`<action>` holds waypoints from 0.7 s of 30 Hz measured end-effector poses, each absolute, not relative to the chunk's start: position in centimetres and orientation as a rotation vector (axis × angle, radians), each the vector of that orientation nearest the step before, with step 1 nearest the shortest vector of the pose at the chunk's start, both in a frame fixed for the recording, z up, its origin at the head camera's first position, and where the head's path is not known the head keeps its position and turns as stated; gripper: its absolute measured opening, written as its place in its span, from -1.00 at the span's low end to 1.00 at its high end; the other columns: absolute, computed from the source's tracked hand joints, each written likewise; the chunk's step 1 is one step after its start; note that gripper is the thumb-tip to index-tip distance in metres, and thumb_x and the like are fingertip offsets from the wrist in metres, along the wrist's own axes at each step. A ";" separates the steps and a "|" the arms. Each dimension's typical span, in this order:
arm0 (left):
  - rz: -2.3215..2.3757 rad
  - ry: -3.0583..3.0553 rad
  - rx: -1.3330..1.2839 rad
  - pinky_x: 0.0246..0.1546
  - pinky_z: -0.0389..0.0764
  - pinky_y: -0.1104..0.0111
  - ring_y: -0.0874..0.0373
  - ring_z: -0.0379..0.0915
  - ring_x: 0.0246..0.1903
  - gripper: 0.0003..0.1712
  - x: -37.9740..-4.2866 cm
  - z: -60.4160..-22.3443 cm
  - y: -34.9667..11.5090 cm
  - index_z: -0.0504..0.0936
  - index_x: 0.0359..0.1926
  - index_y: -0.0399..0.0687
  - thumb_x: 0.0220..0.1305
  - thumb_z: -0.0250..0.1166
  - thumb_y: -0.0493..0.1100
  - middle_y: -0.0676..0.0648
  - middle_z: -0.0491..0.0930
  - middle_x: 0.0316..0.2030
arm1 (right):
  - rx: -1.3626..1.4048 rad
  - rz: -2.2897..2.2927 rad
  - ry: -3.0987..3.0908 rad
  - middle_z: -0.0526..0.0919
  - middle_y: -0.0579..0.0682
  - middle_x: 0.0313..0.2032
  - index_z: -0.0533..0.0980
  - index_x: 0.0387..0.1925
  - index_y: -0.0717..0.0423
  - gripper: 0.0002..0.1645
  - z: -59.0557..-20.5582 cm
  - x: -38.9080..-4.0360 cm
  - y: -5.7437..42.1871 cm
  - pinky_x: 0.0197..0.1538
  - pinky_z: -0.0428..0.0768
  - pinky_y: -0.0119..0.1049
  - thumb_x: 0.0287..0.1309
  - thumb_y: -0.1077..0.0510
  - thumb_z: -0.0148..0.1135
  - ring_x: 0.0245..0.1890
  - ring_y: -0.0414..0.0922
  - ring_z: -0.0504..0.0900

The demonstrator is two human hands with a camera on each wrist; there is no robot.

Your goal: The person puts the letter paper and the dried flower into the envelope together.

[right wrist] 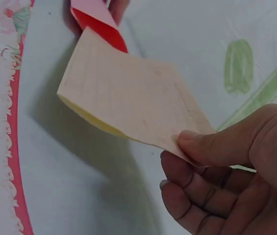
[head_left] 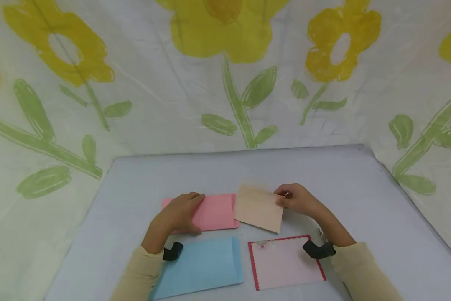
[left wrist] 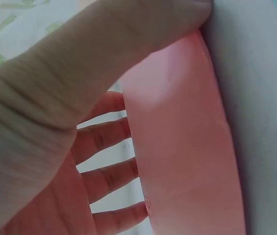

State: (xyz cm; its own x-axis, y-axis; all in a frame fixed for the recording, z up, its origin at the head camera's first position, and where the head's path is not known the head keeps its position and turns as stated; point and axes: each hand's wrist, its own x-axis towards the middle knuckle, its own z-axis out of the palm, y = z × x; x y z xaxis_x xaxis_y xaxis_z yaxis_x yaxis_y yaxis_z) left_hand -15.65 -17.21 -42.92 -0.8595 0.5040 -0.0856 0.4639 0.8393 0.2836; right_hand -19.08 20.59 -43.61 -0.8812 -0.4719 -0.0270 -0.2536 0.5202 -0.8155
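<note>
My left hand (head_left: 177, 213) grips a pink envelope (head_left: 215, 212) across its left part. The left wrist view shows the thumb along one long edge of the envelope (left wrist: 182, 142) and the fingers at the opposite edge. My right hand (head_left: 301, 201) pinches a folded cream paper (head_left: 261, 211) by its right edge, between thumb and fingers. In the right wrist view, the far end of the paper (right wrist: 123, 83) meets the gaping mouth of the envelope (right wrist: 99, 22), whose inside looks red. Whether its edge lies inside the mouth I cannot tell.
A light blue envelope (head_left: 206, 263) lies on the white table (head_left: 135, 175), nearer than the pink one. To its right is a pale pink sheet with a red border (head_left: 285, 265). White cloth with painted flowers (head_left: 165, 108) rises behind and at both sides.
</note>
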 end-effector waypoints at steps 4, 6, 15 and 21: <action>0.386 2.869 0.773 0.09 0.29 0.16 -0.02 0.23 0.12 0.11 -15.7 -43.0 -17.3 0.30 0.25 -0.16 -0.39 0.52 0.15 -0.10 0.32 0.15 | -0.685 -1.271 2.491 0.52 -0.01 -0.40 0.52 -0.18 0.13 -0.74 -43.9 -18.9 19.8 -0.45 0.53 -0.29 0.02 0.25 0.27 -0.49 -0.13 0.50; 0.380 2.873 0.769 0.09 0.30 0.16 -0.03 0.23 0.12 0.11 -15.7 -43.0 -17.2 0.30 0.25 -0.16 -0.39 0.52 0.16 -0.10 0.32 0.15 | -0.720 -1.253 2.497 0.52 -0.03 -0.42 0.53 -0.19 0.09 -0.74 -44.0 -18.9 19.6 -0.46 0.53 -0.31 0.00 0.26 0.28 -0.49 -0.14 0.50; 0.352 2.892 0.815 0.09 0.30 0.14 -0.05 0.25 0.11 0.11 -15.8 -43.1 -17.2 0.31 0.24 -0.19 -0.39 0.52 0.15 -0.13 0.33 0.14 | -0.805 -1.162 2.542 0.53 -0.10 -0.48 0.58 -0.30 0.11 -0.83 -44.1 -19.7 19.1 -0.50 0.50 -0.34 -0.02 0.29 0.28 -0.51 -0.18 0.45; 0.340 2.895 0.833 0.09 0.30 0.13 -0.07 0.25 0.11 0.10 -15.7 -42.9 -17.1 0.32 0.22 -0.21 -0.40 0.53 0.14 -0.15 0.34 0.14 | -0.714 -1.161 2.506 0.57 -0.09 -0.48 0.61 -0.33 0.10 -0.87 -44.1 -20.3 18.9 -0.47 0.49 -0.31 -0.01 0.26 0.29 -0.50 -0.16 0.45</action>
